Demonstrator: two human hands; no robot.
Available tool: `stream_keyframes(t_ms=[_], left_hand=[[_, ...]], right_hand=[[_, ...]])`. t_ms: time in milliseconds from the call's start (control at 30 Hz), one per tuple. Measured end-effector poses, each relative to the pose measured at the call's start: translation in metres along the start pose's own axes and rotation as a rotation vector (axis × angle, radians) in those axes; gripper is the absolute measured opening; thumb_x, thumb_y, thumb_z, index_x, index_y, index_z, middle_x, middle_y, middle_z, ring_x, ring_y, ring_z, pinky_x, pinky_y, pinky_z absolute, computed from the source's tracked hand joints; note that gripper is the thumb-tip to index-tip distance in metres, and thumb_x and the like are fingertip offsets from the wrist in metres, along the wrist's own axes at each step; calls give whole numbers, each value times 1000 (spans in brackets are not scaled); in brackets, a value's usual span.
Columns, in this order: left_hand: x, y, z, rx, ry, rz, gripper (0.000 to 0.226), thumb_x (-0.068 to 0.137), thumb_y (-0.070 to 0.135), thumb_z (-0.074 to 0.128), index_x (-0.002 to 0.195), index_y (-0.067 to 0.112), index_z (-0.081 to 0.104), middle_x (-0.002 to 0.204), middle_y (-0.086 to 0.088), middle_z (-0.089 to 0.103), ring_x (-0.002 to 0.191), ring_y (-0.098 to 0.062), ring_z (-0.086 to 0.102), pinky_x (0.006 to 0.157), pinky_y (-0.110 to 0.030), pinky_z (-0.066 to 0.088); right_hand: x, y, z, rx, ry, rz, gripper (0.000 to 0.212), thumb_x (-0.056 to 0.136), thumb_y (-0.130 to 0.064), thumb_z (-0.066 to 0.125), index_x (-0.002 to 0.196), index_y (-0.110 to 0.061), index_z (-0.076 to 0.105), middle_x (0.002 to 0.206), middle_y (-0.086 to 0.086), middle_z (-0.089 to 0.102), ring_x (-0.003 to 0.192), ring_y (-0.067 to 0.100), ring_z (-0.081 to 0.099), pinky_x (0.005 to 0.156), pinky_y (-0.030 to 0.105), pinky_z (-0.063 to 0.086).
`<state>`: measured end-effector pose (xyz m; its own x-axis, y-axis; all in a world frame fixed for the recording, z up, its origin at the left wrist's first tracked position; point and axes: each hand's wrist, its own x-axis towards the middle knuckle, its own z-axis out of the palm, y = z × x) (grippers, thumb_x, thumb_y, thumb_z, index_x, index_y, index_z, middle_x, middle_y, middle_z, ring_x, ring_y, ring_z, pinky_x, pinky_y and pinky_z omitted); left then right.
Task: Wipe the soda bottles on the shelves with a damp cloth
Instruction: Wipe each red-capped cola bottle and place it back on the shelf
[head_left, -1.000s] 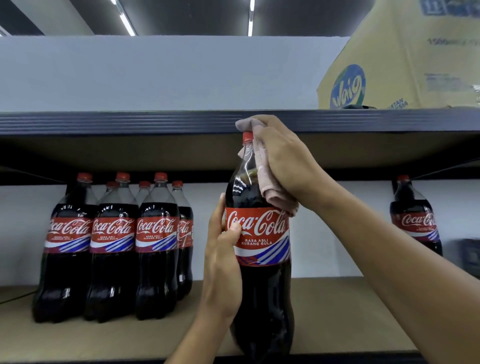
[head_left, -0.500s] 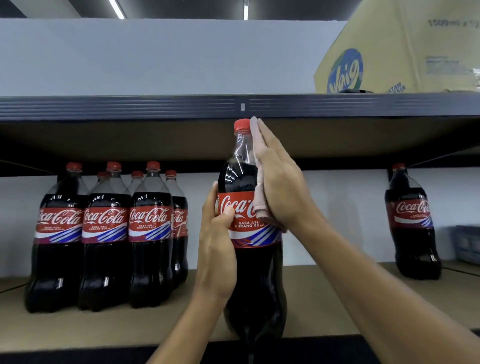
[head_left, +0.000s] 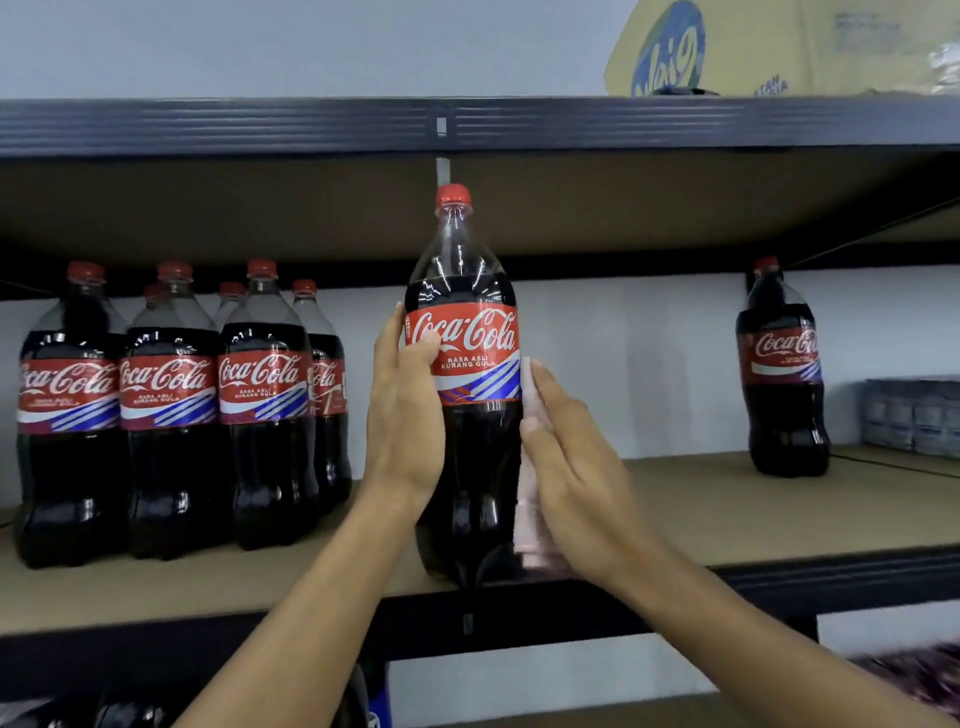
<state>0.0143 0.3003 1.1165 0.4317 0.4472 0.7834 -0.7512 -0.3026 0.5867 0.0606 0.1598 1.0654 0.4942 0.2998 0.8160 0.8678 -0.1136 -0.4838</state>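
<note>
Bottle cluster (head_left: 171, 405) left; shelf (head_left: 675, 499) gap right.

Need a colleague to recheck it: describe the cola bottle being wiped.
On the brown board shelf, between the cluster of cola bottles at left and a lone bottle at right, a dark plastic cola bottle with red cap is at the front edge. Only it is gripped by the left hand, the right hand pressing a pale pink cloth to its side.

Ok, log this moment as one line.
step: wipe | left hand: grips bottle at label | right hand: presses cloth flat on its lower right side
</note>
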Motion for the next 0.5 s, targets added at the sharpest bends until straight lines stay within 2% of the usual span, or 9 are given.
stream_keyframes(t_ms=[33, 67, 100, 167, 267, 333, 400, 467, 500], left_hand=[[0, 0, 0, 3, 4, 0, 41, 102, 36, 42, 143, 35, 51, 124, 7, 69, 109, -10, 69, 101, -44, 56], [0, -1, 0, 2, 2, -1, 41, 103, 36, 42, 143, 35, 51, 125, 6, 68, 109, -10, 69, 100, -44, 57], [-1, 0, 1, 2, -2, -4, 41, 103, 37, 42, 143, 34, 51, 126, 5, 68, 109, -11, 70, 99, -44, 58], [-1, -1, 1, -8, -5, -13, 45, 100, 40, 43, 144, 34, 50, 126, 4, 68, 109, -12, 70, 98, -46, 59], [0, -1, 1, -32, -3, -20, 52, 93, 44, 46, 144, 33, 51, 127, 4, 68, 111, -14, 70, 100, -49, 58], [-1, 0, 1, -41, -4, -23, 55, 91, 45, 47, 144, 33, 50, 127, 3, 68, 112, -15, 70, 101, -49, 57], [-1, 0, 1, -52, -12, -23, 56, 91, 45, 47, 145, 32, 49, 128, 2, 68, 112, -15, 70, 100, -49, 57], [-1, 0, 0, -57, -15, -32, 55, 92, 44, 49, 146, 31, 48, 128, 2, 68, 112, -16, 71, 100, -50, 57], [-1, 1, 0, -60, -19, -37, 53, 95, 43, 50, 147, 31, 47, 127, 2, 68, 111, -16, 71, 99, -48, 58]], right_hand=[[3, 1, -11, -113, -35, 0, 51, 108, -40, 32, 158, -45, 24, 141, -36, 38, 131, -16, 35, 110, 10, 26], [5, 1, -22, -252, -76, -2, 51, 108, -42, 29, 158, -46, 23, 147, -26, 41, 134, -1, 40, 114, 22, 30], [8, 1, -33, -403, -121, -2, 51, 107, -44, 25, 158, -47, 22, 150, -17, 41, 134, 13, 43, 114, 33, 33], [12, 3, -49, -657, -229, 20, 50, 106, -47, 20, 156, -50, 18, 153, -10, 39, 129, 28, 44, 110, 46, 38], [12, 19, -53, -840, -421, 113, 49, 106, -50, 18, 154, -50, 20, 154, -5, 37, 129, 32, 42, 107, 49, 38], [11, 37, -46, -875, -609, 213, 56, 96, -61, 11, 145, -49, 36, 148, -4, 46, 130, 32, 45, 107, 50, 39], [11, 55, -40, -839, -763, 294, 75, 77, -66, 3, 122, -39, 57, 129, -4, 64, 121, 28, 57, 102, 48, 44], [13, 64, -40, -776, -787, 341, 71, 73, -65, 6, 97, -34, 65, 106, -6, 72, 105, 25, 66, 94, 43, 50], [12, 62, -41, -764, -769, 360, 67, 73, -64, 6, 88, -35, 64, 101, -6, 72, 101, 26, 67, 92, 42, 51]])
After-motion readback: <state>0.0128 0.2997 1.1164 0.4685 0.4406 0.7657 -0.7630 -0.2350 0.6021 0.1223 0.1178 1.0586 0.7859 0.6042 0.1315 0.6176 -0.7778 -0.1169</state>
